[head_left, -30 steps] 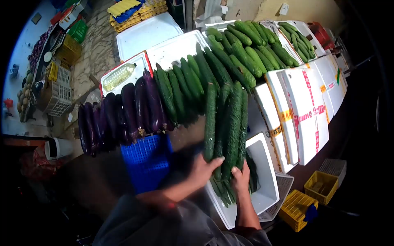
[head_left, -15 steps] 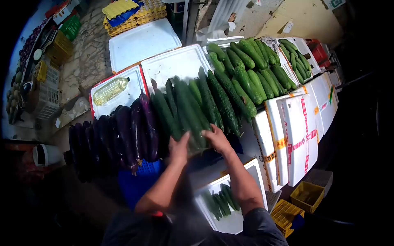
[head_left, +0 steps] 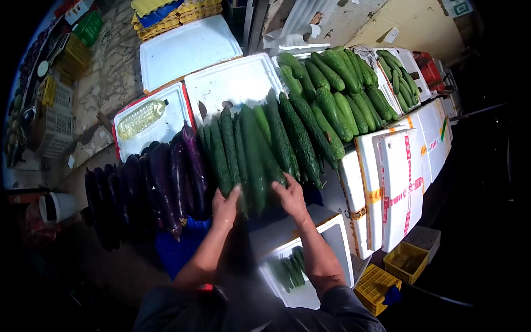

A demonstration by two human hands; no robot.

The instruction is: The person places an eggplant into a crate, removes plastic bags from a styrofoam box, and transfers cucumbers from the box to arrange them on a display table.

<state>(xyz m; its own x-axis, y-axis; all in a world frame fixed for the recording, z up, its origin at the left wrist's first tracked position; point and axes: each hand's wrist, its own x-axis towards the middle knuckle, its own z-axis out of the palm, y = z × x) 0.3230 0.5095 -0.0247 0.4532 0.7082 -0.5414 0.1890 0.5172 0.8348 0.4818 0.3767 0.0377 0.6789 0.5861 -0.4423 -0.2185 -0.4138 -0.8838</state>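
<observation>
Long dark green cucumbers (head_left: 255, 155) lie side by side on the display, between the purple eggplants (head_left: 163, 180) and a pile of thicker light green cucumbers (head_left: 340, 83). At the near ends of the cucumbers, my left hand (head_left: 225, 207) wraps its fingers round the left side of the row. My right hand (head_left: 290, 198) grips the right side of the same group, its thumb on top. The cucumbers between both hands are slightly blurred. Below my right forearm, a white foam box (head_left: 337, 238) holds several more cucumbers.
White foam lids (head_left: 191, 47) lie behind the produce, one bearing a clear plastic bottle (head_left: 142, 119). Foam boxes (head_left: 402, 185) with printed tape stand at the right. Yellow crates (head_left: 406, 260) sit low at the right, and a blue crate (head_left: 180, 243) is under the eggplants.
Both hands have carried cucumbers from above the foam box up and left onto the display row. Over the last half second the hands have stayed around them, shifting only slightly.
</observation>
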